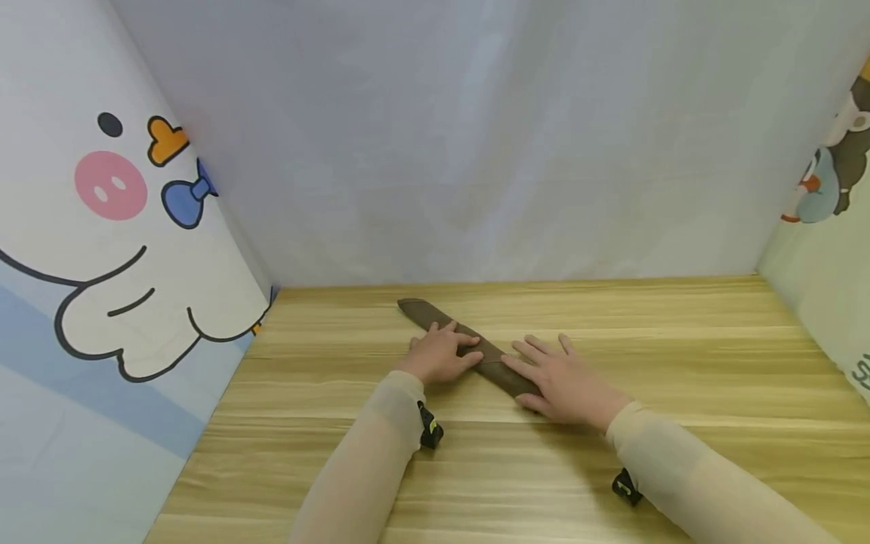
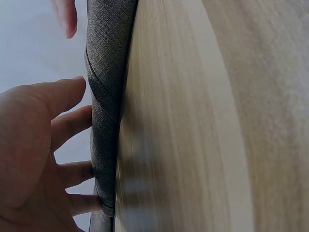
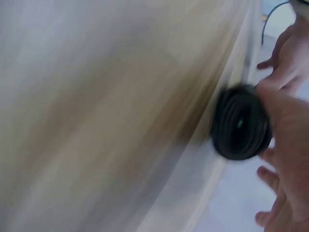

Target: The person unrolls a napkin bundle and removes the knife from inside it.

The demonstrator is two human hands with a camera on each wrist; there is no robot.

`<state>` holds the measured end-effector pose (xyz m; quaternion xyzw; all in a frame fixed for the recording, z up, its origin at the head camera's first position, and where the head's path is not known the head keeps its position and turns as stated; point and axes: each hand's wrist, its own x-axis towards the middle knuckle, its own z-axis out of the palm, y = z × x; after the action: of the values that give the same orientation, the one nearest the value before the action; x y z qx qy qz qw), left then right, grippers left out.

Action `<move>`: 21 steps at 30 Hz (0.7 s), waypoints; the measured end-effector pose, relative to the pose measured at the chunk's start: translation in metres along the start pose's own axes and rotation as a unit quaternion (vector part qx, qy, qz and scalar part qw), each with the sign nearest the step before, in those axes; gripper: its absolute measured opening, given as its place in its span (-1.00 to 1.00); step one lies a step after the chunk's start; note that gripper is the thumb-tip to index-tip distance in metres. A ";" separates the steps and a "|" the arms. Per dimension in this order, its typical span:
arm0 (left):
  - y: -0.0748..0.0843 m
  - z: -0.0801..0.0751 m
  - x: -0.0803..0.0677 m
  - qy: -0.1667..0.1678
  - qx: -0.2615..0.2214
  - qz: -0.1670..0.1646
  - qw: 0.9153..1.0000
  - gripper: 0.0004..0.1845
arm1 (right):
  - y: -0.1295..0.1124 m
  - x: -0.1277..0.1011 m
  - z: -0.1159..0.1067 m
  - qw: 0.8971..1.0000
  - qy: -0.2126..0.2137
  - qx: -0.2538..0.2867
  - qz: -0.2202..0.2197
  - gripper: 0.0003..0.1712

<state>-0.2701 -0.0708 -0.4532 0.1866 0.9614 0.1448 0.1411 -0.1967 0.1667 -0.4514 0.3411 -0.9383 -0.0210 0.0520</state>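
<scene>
A rolled-up cloth, dark brown with a woven surface, lies slantwise on the wooden table. My left hand rests on its middle, fingers spread over the top. In the left wrist view those fingertips touch the weave of the roll, and the thumb lies close beside it. The right hand lies on the roll's near end with fingers spread. Seen from the right wrist, the end of the roll shows several wound layers, somewhat blurred. Neither hand is curled round the cloth.
The wood-grain table reaches back to a pale hanging sheet. On the left stands a cartoon-printed cloth wall, on the right another printed panel. Each wrist carries a small black device.
</scene>
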 end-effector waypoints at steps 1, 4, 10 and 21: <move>-0.001 0.000 0.000 0.001 0.000 0.000 1.000 -0.50 | 0.004 0.000 0.000 1.000 0.001 -0.003 -0.008 -0.24; -0.003 0.001 0.001 0.003 0.003 0.002 1.000 -0.50 | 0.013 -0.002 0.001 0.999 0.005 -0.002 -0.034 -0.23; -0.002 0.004 0.001 0.000 0.007 0.010 1.000 -0.49 | 0.023 -0.011 0.000 0.997 -0.017 0.047 -0.062 -0.28; -0.003 0.002 -0.001 0.003 0.009 0.014 1.000 -0.48 | 0.027 -0.013 0.005 0.994 -0.025 0.067 -0.080 -0.23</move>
<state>-0.2698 -0.0736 -0.4562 0.2005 0.9605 0.1389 0.1342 -0.2044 0.1961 -0.4556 0.4168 -0.9085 0.0293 0.0034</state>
